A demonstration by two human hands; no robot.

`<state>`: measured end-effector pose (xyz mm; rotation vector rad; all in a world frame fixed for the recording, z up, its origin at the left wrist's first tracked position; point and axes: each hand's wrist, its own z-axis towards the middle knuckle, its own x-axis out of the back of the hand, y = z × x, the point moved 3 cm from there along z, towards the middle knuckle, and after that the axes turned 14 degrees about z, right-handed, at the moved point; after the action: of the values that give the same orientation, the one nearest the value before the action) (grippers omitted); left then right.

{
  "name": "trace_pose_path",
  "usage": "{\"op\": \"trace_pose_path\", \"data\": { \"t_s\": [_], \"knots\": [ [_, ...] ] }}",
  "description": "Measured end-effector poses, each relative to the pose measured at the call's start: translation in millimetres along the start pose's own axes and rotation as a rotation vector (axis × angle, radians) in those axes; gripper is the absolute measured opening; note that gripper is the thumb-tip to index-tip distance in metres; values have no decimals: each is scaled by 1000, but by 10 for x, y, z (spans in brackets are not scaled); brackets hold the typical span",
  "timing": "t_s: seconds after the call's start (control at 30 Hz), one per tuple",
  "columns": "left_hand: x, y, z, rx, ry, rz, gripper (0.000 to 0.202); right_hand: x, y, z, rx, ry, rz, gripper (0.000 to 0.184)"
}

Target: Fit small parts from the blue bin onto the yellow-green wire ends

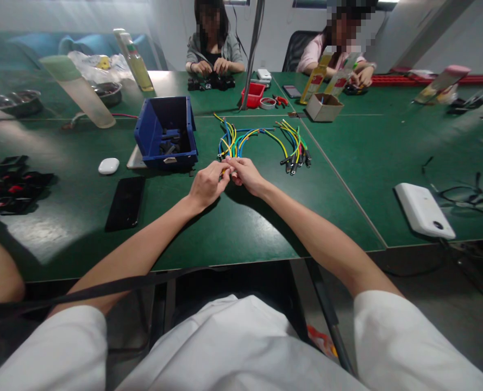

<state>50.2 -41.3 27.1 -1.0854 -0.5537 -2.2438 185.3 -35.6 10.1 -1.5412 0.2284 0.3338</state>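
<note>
My left hand (pixel 209 184) and my right hand (pixel 247 175) meet at the fingertips over the table, both with fingers closed in a pinch. A sliver of yellow wire shows at the left fingertips; most of it is hidden. What the right fingers pinch is covered by the fingers themselves. Just beyond the hands lies a bunch of yellow, blue and green wires (pixel 229 142). To its right is a second bunch of wires (pixel 295 142), with black sleeves and metal terminals at the near ends. Left of the hands stands a blue bin (pixel 165 160) with dark small parts inside.
On the green table (pixel 265 228) a black phone (pixel 125 203) and white case (pixel 108 165) lie left. A white device (pixel 424 210) and glasses (pixel 469 195) lie right. Farther off are a red bin (pixel 253 95), cardboard box (pixel 324 108) and bottles. Two people sit across.
</note>
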Motion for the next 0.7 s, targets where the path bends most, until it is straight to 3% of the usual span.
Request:
{"op": "trace_pose_path", "data": {
  "t_s": [0.2, 0.47, 0.57, 0.7],
  "knots": [
    [-14, 111, -14, -211, -116, -32, 19, 31, -31, 17, 16, 84, -23, 35],
    [-48, 133, 1, -206, -251, -90, 28, 189, 4, 84, 97, 224, -156, 39],
    [-23, 58, 40, -124, -184, -38, 28, 252, 10, 102, 155, 305, -220, 39],
    [228, -222, 147, 223, 17, 161, 27, 320, -2, 104, 201, 377, -264, 41]
  ]
}}
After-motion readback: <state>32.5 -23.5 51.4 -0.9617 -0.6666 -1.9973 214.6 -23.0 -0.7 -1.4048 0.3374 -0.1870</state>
